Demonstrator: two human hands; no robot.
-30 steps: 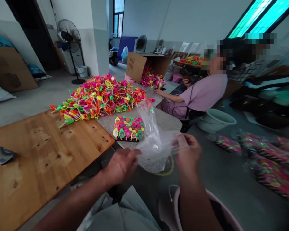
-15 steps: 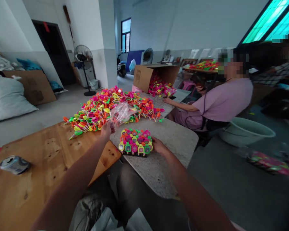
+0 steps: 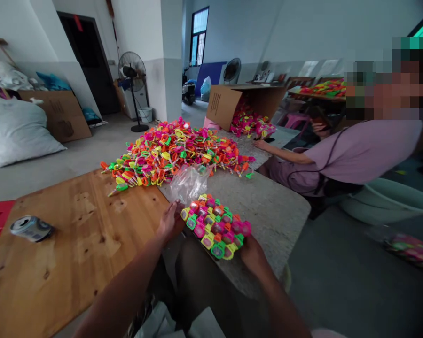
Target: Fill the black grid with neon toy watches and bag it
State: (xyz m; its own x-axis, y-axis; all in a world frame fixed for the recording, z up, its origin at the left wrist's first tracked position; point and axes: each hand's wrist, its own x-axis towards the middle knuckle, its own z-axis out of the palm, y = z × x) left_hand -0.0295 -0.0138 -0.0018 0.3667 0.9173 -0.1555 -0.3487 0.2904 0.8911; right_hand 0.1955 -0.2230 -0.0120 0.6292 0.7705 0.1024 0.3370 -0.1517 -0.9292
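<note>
A block of toy watches (image 3: 216, 225) in pink, yellow, green and orange is set in rows on a dark base. My right hand (image 3: 255, 256) is closed round its right end, and the block slants with that end closer to me. At the opposite end is my left hand (image 3: 171, 220), its fingers closed on the edge of a clear plastic bag (image 3: 188, 185). The bag's crumpled body spreads just behind the block, on the grey tabletop (image 3: 268, 202). Whether my left fingers also touch the block I cannot tell.
Behind the bag rises a large pile of loose toy watches (image 3: 176, 150). A drink can (image 3: 31, 228) lies on the wooden tabletop (image 3: 74, 253). Across the grey table sits a person (image 3: 359, 150) beside an open carton (image 3: 223, 105). A tub (image 3: 387, 202) stands on the floor at right.
My left hand has drawn the bag nearer to the watch block. The block has turned and tilted in my right hand, its right end coming towards me. The whole view has shifted slightly.
</note>
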